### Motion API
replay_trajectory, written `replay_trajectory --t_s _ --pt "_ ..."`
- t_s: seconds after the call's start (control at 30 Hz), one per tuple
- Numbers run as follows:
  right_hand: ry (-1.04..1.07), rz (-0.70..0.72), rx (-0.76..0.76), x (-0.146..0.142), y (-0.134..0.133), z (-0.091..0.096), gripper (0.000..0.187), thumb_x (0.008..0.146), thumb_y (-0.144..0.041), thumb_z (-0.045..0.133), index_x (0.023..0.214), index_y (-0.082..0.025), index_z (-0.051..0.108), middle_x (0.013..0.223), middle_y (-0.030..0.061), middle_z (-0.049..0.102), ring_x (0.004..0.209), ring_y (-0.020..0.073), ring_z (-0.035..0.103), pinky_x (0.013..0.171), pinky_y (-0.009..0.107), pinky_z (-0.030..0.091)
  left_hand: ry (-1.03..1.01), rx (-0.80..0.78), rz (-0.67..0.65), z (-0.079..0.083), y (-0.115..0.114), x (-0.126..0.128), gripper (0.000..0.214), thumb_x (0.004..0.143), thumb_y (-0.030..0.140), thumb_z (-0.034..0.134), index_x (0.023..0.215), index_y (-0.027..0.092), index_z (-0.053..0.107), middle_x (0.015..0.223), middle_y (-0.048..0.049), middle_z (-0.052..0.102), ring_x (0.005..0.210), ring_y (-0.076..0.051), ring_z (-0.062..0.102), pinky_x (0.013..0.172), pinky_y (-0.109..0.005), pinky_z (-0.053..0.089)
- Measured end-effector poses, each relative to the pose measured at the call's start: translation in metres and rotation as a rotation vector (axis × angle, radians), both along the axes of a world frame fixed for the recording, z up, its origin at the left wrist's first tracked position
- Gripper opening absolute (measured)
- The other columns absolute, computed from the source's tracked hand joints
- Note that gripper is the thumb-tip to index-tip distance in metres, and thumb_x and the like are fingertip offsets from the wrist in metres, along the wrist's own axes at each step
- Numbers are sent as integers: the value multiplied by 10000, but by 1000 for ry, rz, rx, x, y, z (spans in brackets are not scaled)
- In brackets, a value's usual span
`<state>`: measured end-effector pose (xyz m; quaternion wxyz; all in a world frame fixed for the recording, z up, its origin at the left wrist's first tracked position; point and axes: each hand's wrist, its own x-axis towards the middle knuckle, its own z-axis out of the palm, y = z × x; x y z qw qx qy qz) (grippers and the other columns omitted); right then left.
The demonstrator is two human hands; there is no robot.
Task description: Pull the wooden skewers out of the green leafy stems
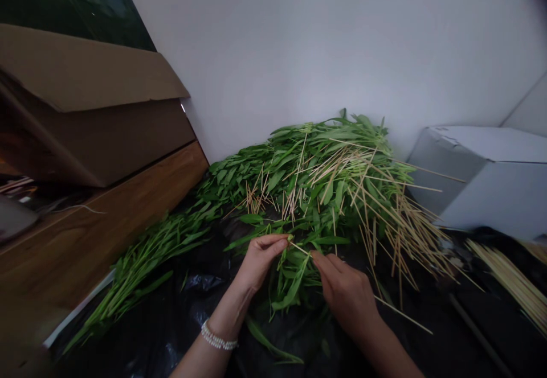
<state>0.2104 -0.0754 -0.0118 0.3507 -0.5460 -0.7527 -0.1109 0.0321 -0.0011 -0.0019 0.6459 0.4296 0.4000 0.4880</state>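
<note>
1. The left hand (260, 261) is at the near edge of the green pile, its fingers (276, 247) closed in a pinch on the bunch of leaves (294, 281) right at the tip of a skewer (404, 315).
2. The right hand (346, 292) is just beside it, knuckles up, with its fingers (320, 261) gripping the skewer. The thin stick runs under the palm and juts out behind the hand towards the lower right.
3. The bunch of leaves hangs between the two hands, drooping towards the person over the black plastic sheet (192, 309).
4. A bead bracelet (217, 338) circles the left wrist.
5. Beyond the hands, a pile of skewered greens (325, 161) is heaped against the white wall (299, 42), with pale stick ends poking out of it in many directions, most fanning to the right.
6. Loose greens (149, 253) lie in a long row on the left side of the sheet, stems pointing towards the lower left.
7. A bundle of bare skewers (513, 281) lies at the right edge, well apart from the hands.
8. A white box (491, 179) stands behind that bundle, near the wall.
9. On the left, a cardboard box (85, 105) with an open flap rests on a wooden ledge (106, 218) that borders the sheet.
</note>
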Motion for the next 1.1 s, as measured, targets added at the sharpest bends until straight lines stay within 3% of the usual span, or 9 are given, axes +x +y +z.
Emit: replay_trajectory --t_s 0.37,0.67,1.1 --pt "-13 -8 -21 -5 -2 -3 308 964 -192 336 1069 -175 625 709 16 626 601 116 605 557 220 377 79 39 -26 3 -1 -1 232 615 263 814 811 154 756 740 -41 734 674 -130 627 710 -236 476" --pt "18 19 -3 -9 -3 -2 327 937 -132 327 1048 -147 635 708 37 628 640 125 616 587 206 424 -16 -114 -72 3 -3 1 243 555 243 850 751 143 747 683 -30 724 633 -112 632 676 -218 471" --pt "31 5 -31 -12 -2 -11 314 932 -134 338 1049 -143 629 743 47 641 675 133 623 609 215 433 91 -37 -124 1 -8 9 202 581 268 831 716 142 747 704 -31 719 639 -123 612 678 -230 460"
